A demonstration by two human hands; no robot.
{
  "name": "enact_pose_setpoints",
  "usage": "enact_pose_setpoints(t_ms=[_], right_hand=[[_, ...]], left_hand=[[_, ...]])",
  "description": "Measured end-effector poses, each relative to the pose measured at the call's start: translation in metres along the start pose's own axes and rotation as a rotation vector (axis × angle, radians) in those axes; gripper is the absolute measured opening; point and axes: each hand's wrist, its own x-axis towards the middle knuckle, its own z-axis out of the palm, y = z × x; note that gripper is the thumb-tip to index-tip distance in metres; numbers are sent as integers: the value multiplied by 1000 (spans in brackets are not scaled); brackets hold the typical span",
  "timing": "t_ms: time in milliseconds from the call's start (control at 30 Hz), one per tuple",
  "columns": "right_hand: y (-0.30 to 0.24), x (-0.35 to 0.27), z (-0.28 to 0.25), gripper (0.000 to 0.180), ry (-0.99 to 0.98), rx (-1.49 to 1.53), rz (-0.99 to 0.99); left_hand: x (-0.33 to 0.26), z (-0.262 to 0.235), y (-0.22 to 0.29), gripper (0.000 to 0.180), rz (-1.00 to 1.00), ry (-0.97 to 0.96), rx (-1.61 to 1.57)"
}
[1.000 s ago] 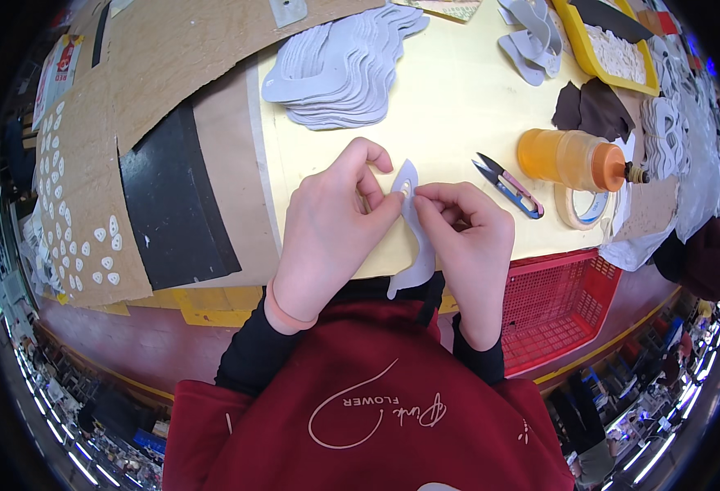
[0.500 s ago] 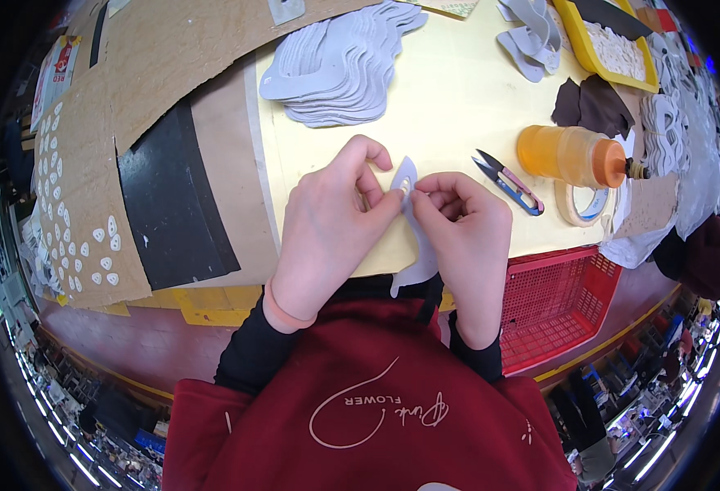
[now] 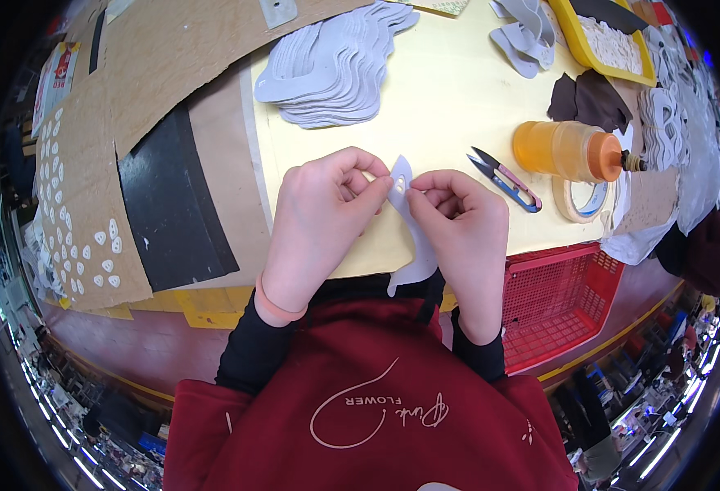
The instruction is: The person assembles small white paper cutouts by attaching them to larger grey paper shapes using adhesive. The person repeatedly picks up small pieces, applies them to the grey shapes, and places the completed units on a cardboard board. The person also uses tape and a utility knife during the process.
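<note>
A curved light-grey cut piece (image 3: 419,245) is held between my two hands, its pointed tip away from me and its lower end hanging at the table's near edge. Near the tip, a small whitish part with holes (image 3: 400,185) lies on its face. My left hand (image 3: 327,209) is closed in a pinch at the piece's left edge, beside that part. On the opposite edge, the thumb and fingers of my right hand (image 3: 462,217) are also pinched together. The fingertips partly hide the edges they grip. Thread snips (image 3: 507,178) lie right of my right hand.
A stack of grey cut pieces (image 3: 327,74) stands beyond my hands. To the right are an orange bottle (image 3: 556,150), a tape roll (image 3: 569,202) and a yellow tray (image 3: 585,53). Small white parts (image 3: 106,266) dot cardboard at left. A red crate (image 3: 552,307) sits below the table edge.
My left thumb and forefinger, apart before, have come together at the piece's left edge. The small whitish part shows more fully now. My right hand keeps its pinch.
</note>
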Motion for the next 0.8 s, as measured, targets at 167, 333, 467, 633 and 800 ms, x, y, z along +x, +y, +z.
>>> enact_pose_setpoints(t_ms=[167,333,467,633,800], right_hand=[[1,0,0,10,2,11,-4],[0,0,1,10,9,-4,3],[0,0,1,10,8,7,-12],[2,0,0,9,8,-8,-31],[2,0,1,10,2,0,-24]], left_hand=[[1,1,1,7,17,5,34],[2,1,2,7,17,5,53],[1,3,2,6,8,23,73],[2,4,4,6,33,28,106],[8,-7,10,8,-64,-80,-21]])
